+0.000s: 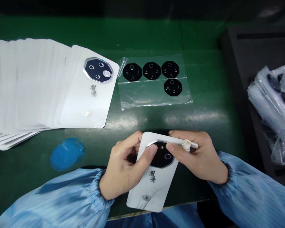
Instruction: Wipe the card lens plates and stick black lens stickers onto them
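The left hand [125, 166] and the right hand [197, 156] work close together over the near edge of the green worktop [204, 39], both on one white card [152, 186] that stands tilted across the front of the worktop. The left hand grips the card's side, its thumb lying just beside a black octagonal lens piece [160, 155] seated in a silver-edged recess near the card's top end. The right hand pinches a narrow white strip [172, 138] between thumb and fingers; the strip runs across the top of the card and ends in a small white clip [186, 145] (its exact kind is hard to tell at this angle).

Toward the worktop's left edge lies a fanned stack of white cards [30, 85], the top one carrying a dark lens plate with a silver rim [98, 70]. To its right, a transparent plastic bag [154, 98] holds four black octagonal pieces in two rows. A blue patch [66, 154] marks the worktop near the front left. At the right edge sits a dark tray [237, 79] with a bundle of plastic-wrapped items [274, 107]. Blue striped sleeves [249, 186] cover both forearms, gathered at the wrists.
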Available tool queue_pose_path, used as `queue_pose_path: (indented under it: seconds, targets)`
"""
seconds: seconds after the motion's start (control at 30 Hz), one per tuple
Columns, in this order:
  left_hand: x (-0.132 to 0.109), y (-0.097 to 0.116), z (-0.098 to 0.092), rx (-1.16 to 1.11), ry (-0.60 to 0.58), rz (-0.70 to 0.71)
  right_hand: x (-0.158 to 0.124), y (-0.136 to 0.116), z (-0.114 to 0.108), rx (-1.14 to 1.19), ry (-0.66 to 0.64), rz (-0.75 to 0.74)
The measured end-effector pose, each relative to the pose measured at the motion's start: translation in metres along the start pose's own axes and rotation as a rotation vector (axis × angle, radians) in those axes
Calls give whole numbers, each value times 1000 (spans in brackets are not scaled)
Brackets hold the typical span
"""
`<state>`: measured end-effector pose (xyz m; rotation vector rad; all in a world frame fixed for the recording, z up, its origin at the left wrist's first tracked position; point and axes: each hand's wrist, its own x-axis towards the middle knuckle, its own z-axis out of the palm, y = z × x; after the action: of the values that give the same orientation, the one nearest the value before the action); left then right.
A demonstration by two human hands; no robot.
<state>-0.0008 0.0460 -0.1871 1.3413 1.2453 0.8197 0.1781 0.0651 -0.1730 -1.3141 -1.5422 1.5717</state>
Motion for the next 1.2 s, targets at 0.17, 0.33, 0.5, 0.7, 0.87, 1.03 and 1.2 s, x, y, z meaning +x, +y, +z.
queue_pose_path:
  seconds: [0.17, 0.33, 0.5, 0.7, 0.87, 1.03, 1.2]
  targets:
    - [0, 0, 0, -4, 10, 12, 0, 3, 1, 78, -21, 34]
    - [2, 1, 0, 21, 39, 6, -1, 3, 0, 224, -71, 83]
    - [-2, -1, -2, -24, 53, -7, -2, 4, -2, 222, -51, 111]
    - [-6, -5, -9, -144, -25, -35, -2, 10, -6, 314, 7, 175]
    - [-7, -6, -9, -158, -2, 13, -3, 10, -6, 355, -8, 185]
    - [-7, -3, -2, -303, 53, 2, -3, 10, -7, 380, -36, 194]
    - [-5, -4, -4, -242, -5, 37, -4, 11, -8, 388, -43, 197]
